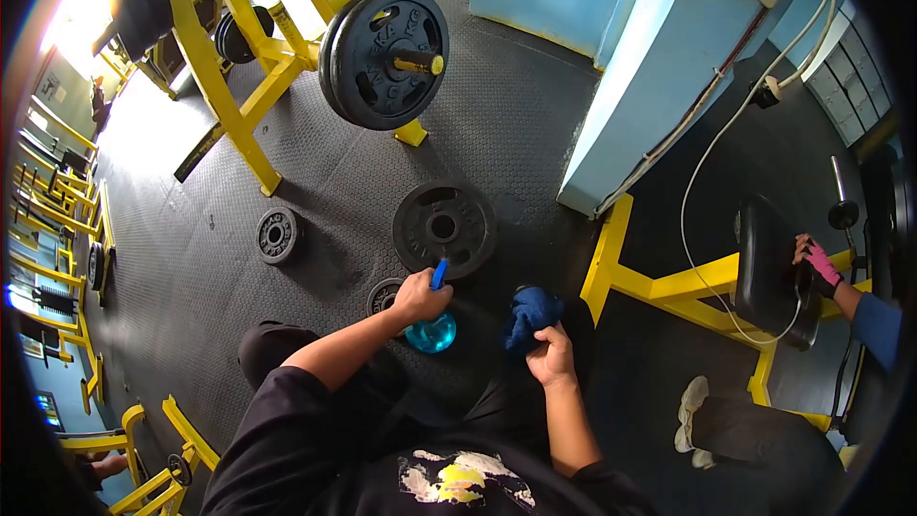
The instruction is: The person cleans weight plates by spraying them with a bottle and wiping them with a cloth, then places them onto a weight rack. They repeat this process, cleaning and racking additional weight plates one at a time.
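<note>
My left hand [422, 296] is closed around the neck of a spray bottle [432, 333] that has a blue trigger head and clear blue liquid. Its nozzle points at a large black weight plate [411, 220] lying flat on the floor. A smaller weight plate [379, 296] is partly hidden behind my left hand and the bottle. To the right, my right hand [551, 356] grips a bunched dark blue cloth [535, 315], held above the floor. Another small weight plate [277, 236] lies to the left of the large one.
A yellow rack [258, 96] loaded with black plates [382, 57] stands ahead. At right are a blue pillar [630, 86], a hanging white cable [688, 201] and a yellow-framed bench [659, 284]. Another person's pink-gloved hand [819, 263] rests on the bench pad [764, 268].
</note>
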`<action>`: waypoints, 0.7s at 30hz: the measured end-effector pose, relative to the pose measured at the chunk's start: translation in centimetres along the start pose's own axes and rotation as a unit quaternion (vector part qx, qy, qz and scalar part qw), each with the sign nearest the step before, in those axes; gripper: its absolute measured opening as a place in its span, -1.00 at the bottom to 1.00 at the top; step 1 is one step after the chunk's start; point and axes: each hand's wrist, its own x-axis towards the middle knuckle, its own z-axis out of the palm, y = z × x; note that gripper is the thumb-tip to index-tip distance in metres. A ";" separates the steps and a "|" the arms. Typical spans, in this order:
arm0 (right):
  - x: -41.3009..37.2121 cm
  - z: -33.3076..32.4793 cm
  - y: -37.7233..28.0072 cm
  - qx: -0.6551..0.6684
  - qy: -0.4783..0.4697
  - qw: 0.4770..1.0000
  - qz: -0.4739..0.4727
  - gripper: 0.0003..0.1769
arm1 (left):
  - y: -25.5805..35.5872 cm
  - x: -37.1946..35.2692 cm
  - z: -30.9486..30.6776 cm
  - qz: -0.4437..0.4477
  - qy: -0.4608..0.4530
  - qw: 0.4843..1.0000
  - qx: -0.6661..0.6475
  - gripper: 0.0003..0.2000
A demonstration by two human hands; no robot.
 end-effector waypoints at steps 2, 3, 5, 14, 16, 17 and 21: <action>0.5 -0.4 0.4 0.004 0.000 1.000 0.007 -0.25 | -0.2 -0.4 -0.2 -0.014 0.016 1.000 0.001 -0.60; 0.7 -0.3 0.6 0.008 0.002 1.000 0.012 -0.24 | -0.5 -0.7 -0.2 -0.031 0.032 0.999 -0.014 -0.60; 1.2 0.0 0.8 -0.004 -0.002 1.000 0.018 -0.26 | -1.1 -1.1 -0.4 -0.052 0.050 0.997 -0.031 -0.60; 3.5 2.9 1.9 -0.094 -0.004 0.995 -0.038 -0.48 | -4.7 -2.1 -1.8 -0.015 0.132 0.989 -0.071 -0.66; 4.3 3.4 2.0 -0.124 0.000 0.990 -0.062 -0.49 | -6.6 -1.1 -2.3 0.025 0.214 0.975 -0.053 -0.53; 4.9 3.5 2.1 -0.155 0.000 0.984 -0.092 -0.54 | -7.7 -0.4 -2.4 0.062 0.271 0.960 -0.023 -0.48; 7.6 3.3 0.5 -0.350 0.016 0.924 -0.154 -0.71 | -10.2 2.4 -5.3 0.011 0.298 0.954 0.019 -0.39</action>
